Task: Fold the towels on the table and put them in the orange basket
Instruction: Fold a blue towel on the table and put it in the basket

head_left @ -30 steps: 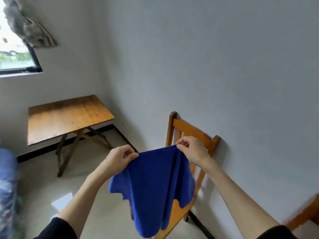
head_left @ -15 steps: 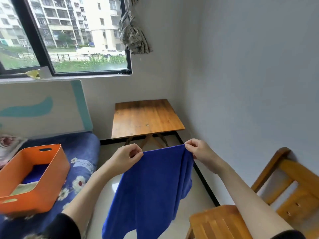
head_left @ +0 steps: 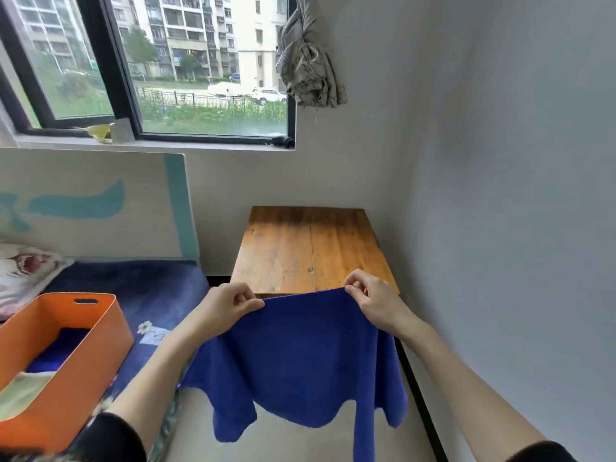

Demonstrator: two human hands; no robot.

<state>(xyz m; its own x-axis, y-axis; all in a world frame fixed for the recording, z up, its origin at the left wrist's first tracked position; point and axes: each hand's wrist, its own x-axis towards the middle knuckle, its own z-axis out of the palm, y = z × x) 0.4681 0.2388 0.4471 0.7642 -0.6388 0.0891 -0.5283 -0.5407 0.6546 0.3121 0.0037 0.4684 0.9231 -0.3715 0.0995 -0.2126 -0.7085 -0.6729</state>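
Observation:
A blue towel (head_left: pixel 300 358) hangs in the air in front of me, held up by its top edge. My left hand (head_left: pixel 230 303) pinches the top left corner. My right hand (head_left: pixel 370 295) pinches the top right corner. The towel's lower edge dangles loose above the floor. Just beyond the hands stands the wooden table (head_left: pixel 310 248), its top bare. The orange basket (head_left: pixel 96 345) sits on the bed at the lower left, with a dark blue towel and a pale green towel inside it.
A bed with a dark blue floral cover (head_left: pixel 150 295) and a pillow (head_left: pixel 26 271) lies on the left. A window (head_left: pixel 166 68) and a knotted grey curtain (head_left: pixel 306 58) are above the table. A grey wall (head_left: pixel 500 228) runs along the right.
My view has swung left from the wooden chair to the table, bed and basket. Both hands have kept hold of the blue towel and now hold it up at the table's near edge.

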